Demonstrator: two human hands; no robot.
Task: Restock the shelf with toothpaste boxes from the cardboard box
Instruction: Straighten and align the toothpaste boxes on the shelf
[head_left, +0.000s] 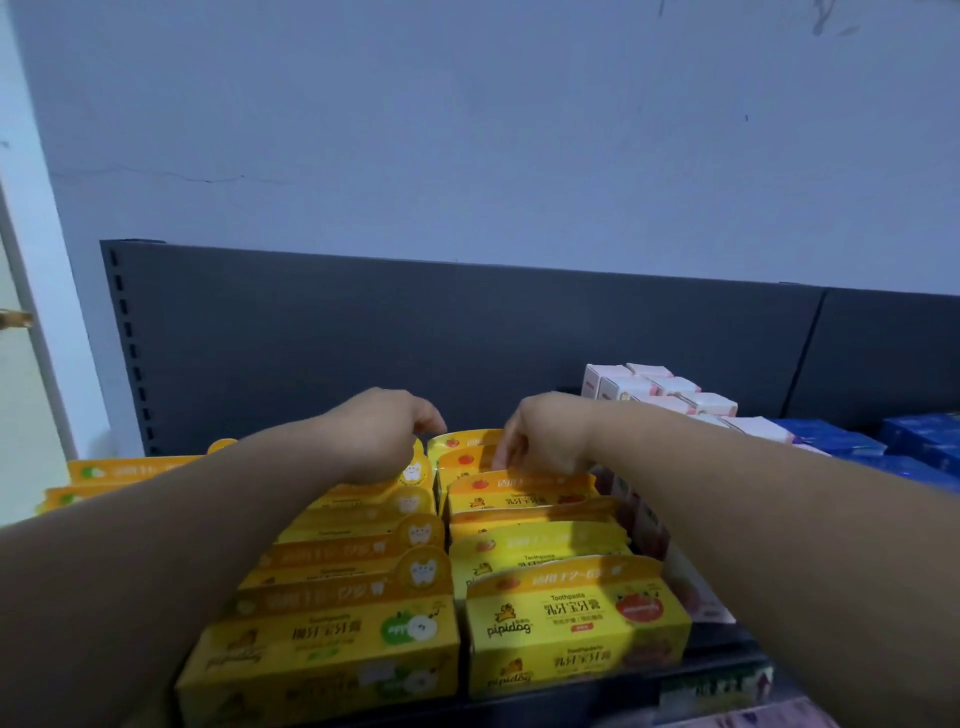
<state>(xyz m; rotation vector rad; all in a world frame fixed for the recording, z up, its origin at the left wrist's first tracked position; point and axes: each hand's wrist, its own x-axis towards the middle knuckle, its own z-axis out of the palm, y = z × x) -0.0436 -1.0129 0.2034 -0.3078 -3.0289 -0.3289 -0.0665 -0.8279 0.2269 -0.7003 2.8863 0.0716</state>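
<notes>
Two rows of yellow toothpaste boxes (576, 618) stand on the dark shelf (717, 670), running from its front edge toward the back panel. The left row (332, 639) carries green apple marks and the right row red fruit marks. My left hand (382, 434) reaches to the far end of the left row, its fingers curled down over the top of the rearmost box (415, 470). At the far end of the right row, my right hand (543, 436) pinches the top flap of a rear box (467, 457). The cardboard box is out of view.
Pink-and-white boxes (670, 387) stand in a row right of the yellow ones, with blue packs (883, 441) beyond them. More yellow boxes (119, 470) lie at the far left. A dark back panel (415, 332) closes the shelf behind.
</notes>
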